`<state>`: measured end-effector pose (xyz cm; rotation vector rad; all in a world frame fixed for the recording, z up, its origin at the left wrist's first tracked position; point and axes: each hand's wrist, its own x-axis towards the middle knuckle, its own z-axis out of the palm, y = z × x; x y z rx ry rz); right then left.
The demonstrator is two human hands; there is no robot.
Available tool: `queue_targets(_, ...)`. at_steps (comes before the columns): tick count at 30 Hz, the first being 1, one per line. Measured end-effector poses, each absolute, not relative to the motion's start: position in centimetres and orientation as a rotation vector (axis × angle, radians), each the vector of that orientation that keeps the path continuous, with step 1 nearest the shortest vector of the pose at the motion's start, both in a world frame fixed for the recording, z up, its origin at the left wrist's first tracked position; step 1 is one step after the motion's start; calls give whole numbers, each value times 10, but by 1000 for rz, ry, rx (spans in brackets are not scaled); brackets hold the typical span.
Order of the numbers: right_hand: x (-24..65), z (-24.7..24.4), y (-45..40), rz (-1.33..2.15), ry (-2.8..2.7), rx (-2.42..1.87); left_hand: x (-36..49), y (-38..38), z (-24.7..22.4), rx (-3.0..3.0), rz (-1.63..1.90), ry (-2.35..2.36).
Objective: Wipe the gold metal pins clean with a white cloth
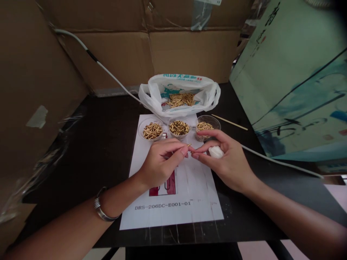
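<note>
Brass pin (189, 145) in our left hand (162, 162): we pinch it between thumb and finger, its tip pointing up and to the right, above the printed sheet (196, 195) and just in front of the middle cup (179, 129). Our left forearm slants in from the lower left corner, a metal bracelet (101, 207) around the wrist, with the back of the hand turned mostly upward and the other fingers curled beneath, largely hidden from us.

Our right hand (231, 164) comes in from the lower right, its forearm angled up toward the middle. Its thumb and one finger meet at a small metal piece (192, 152), too small for us to make out fully; another finger stretches leftward above these, overlapping the near side of the right cup (215, 121) in our view. A white wad (216, 152) sits within the bent fingers of this hand. Our two sets of fingertips are very near each other; whether they touch, we cannot tell.

Beyond our hands, the left cup (141, 130) and the other two stand in a row, each holding small brass-coloured parts. Behind them we see a white plastic bag (151, 95), open, with a heap of longer brass-coloured pins (182, 99) inside.
</note>
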<state>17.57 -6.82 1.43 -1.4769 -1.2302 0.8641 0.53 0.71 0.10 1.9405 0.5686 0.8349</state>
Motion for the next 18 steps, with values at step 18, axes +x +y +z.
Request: queue_targets(18,176,17,-74,865,-1146,-1416,1,9,1,1932,713,554)
